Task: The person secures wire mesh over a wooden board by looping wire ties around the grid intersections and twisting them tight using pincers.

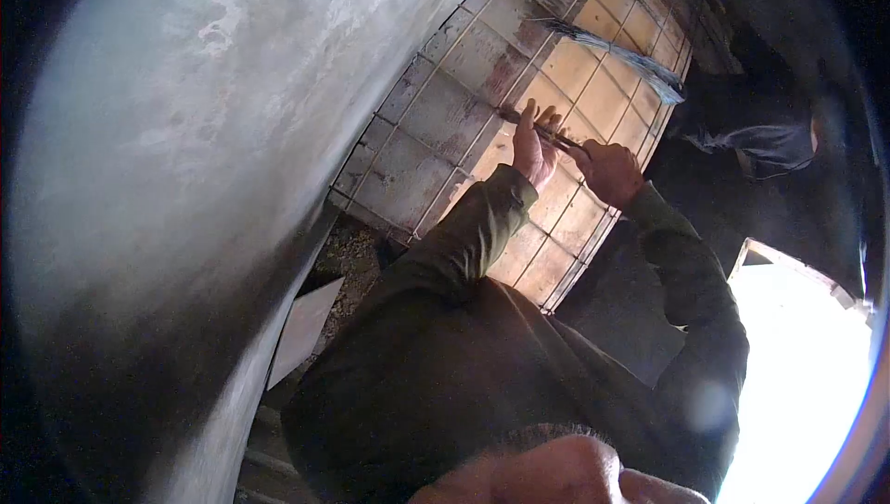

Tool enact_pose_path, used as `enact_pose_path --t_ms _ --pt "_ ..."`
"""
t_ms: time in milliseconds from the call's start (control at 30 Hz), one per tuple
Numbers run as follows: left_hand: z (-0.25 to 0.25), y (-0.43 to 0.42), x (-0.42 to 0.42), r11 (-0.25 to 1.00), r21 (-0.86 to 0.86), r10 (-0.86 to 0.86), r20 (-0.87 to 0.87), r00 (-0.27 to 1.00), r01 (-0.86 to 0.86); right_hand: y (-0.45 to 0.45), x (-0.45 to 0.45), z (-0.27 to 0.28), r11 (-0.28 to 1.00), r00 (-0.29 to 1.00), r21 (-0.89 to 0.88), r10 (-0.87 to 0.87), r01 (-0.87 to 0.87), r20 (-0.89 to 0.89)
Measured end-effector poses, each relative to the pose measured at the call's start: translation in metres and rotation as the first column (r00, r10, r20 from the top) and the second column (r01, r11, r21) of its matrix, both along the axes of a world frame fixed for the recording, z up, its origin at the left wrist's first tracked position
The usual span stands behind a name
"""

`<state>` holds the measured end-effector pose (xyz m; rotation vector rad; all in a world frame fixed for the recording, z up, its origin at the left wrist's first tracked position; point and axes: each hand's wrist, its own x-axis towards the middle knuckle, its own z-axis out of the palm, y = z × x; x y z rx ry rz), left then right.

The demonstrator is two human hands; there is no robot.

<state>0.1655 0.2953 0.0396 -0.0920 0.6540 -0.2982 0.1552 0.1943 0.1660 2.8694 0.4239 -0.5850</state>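
Note:
My right hand (610,173) is closed around the handle of a long, thin dark tool (559,140), which slants over a wire grid (475,14). Beside the tool is my left hand (535,152), palm up with its fingers apart. The tool crosses near those fingers; whether they touch it is hard to tell. Its far tip lies by a grid bar, too small to make out in detail. Higher up, a bundle of thin grey-blue wires (619,55) rests across the grid.
A large pale curved wall (213,114) runs along the left. Under the grid are light panels (584,73). A light flat piece (304,332) stands near gravel (352,249) at lower left. Dark cloth (774,142) and a bright opening (797,374) are at right.

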Motion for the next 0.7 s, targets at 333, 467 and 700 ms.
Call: enact_pose_path --t_ms 333,467,700 --pt "-0.023 -0.007 0.015 0.981 -0.187 0.083 0.163 0.983 -0.052 -0.003 0.018 0.032 0.948 0.945 0.135 0.258 -0.288 0.201" --pt "-0.019 0.004 0.011 0.958 -0.284 0.048 0.049 0.998 -0.032 -0.016 0.031 0.018 0.935 0.915 0.046 0.333 -0.351 0.228" --pt "-0.025 0.004 -0.005 0.997 -0.03 -0.06 0.157 0.986 0.065 -0.043 0.026 -0.012 0.859 0.848 0.335 -0.19 0.387 -0.494"
